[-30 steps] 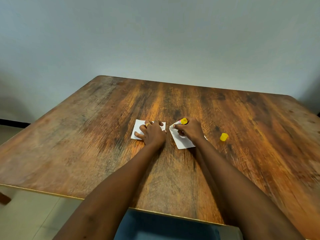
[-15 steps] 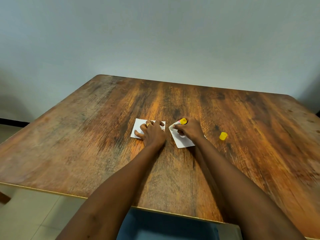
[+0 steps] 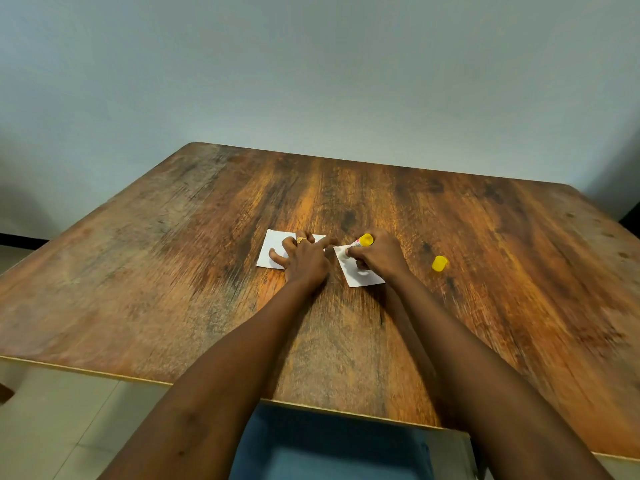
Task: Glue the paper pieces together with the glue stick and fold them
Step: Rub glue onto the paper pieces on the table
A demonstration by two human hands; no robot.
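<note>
The glue stick is gripped by the curled right hand and tilted onto one paper. The other paper is pressed flat by the spread fingers of the left hand.

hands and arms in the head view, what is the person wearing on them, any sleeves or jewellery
No sleeves: the left arm and right arm are bare right to the frame edge, with no watch or bracelet. The left hand wears a gold ring on one finger. The right hand shows no ring on its visible parts. No gloves.
</note>
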